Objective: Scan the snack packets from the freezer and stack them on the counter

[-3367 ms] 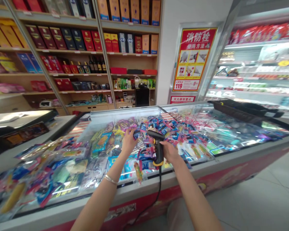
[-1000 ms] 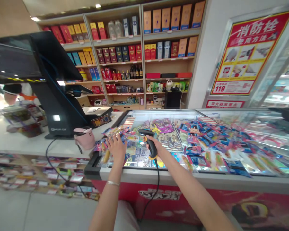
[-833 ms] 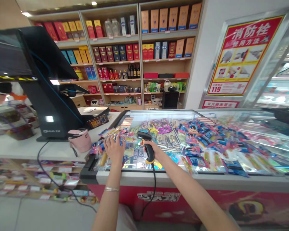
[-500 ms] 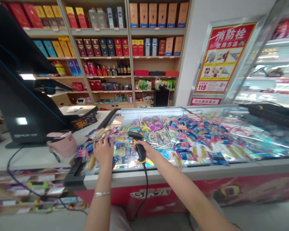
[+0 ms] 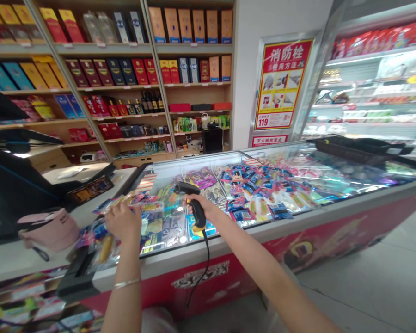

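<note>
My right hand [image 5: 201, 207] is wrapped round the handle of a black and yellow barcode scanner [image 5: 198, 217], held above the glass-topped freezer [image 5: 166, 259]. The scanner's head points left, and its cable hangs down in front. At the freezer's left end, my left hand [image 5: 124, 223] has its fingers bent over a wrapped snack packet [image 5: 126, 199]; the fingertips are partly hidden. Beside that hand lie a blue and pink packet [image 5: 97, 227] and a long yellow-brown snack [image 5: 106, 249] in clear wrap. Many more snack packets [image 5: 251, 182] are spread over the glass to the right.
A pink cup-shaped bag [image 5: 50, 229] and a black monitor stand [image 5: 10, 194] occupy the left counter. Behind the freezer are shelves of boxed goods [image 5: 107, 71] and a red fire-hydrant poster [image 5: 284, 85]. A dark tray-like object [image 5: 350, 152] sits at the freezer's far right.
The view has swung to the right, so the counter and shelves sit farther left. My right hand still grips the scanner; my left hand stays among the packets at the freezer's left end.
</note>
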The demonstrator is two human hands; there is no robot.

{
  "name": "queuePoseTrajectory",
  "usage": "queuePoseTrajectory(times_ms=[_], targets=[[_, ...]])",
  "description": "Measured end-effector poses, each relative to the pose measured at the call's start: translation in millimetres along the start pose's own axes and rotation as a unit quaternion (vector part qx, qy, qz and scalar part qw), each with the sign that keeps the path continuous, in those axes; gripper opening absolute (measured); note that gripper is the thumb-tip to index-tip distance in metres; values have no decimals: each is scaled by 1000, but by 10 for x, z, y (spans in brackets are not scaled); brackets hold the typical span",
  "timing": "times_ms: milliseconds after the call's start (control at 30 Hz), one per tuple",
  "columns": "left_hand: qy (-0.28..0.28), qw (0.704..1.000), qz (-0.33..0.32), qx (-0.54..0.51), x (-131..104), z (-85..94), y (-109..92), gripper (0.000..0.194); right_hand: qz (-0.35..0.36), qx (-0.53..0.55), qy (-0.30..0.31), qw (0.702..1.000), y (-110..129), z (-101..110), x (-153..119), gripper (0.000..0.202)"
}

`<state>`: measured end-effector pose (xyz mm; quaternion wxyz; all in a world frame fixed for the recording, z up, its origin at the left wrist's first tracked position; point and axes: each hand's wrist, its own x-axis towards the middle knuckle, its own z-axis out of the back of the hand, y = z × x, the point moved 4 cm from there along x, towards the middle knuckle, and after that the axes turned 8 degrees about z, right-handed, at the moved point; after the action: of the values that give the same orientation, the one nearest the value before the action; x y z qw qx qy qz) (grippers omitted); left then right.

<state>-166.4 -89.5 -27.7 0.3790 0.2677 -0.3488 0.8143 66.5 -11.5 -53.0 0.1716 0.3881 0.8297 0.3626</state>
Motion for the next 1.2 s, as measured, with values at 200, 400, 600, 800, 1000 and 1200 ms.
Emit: queuePoseTrajectory(times_ms=[200, 400, 600, 800, 1000, 1200], targets=[[7, 997, -22, -70, -58, -24, -833, 41, 60, -71, -22, 995, 729, 237, -402, 18], [31, 987, -97, -128, -390, -205, -1834, 38, 134, -82, -82, 984, 1390, 603, -838, 20], [151, 943, -230, -188, -801, -485, -2682, 38, 190, -111, -170, 960, 1793, 1216, -1226, 17], [287, 870, -305, -262, -1137, -805, -3123, 39, 172, -102, -243, 949, 1929, 1770, -1319, 12], [328, 816, -380, -287, -1374, -949, -3193, 35, 143, -136, -255, 947, 1958, 2112, -1126, 7], [331, 816, -391, -269, -1449, -1011, -3209, 37, 149, -169, -255, 940, 1919, 2204, -1066, 8]])
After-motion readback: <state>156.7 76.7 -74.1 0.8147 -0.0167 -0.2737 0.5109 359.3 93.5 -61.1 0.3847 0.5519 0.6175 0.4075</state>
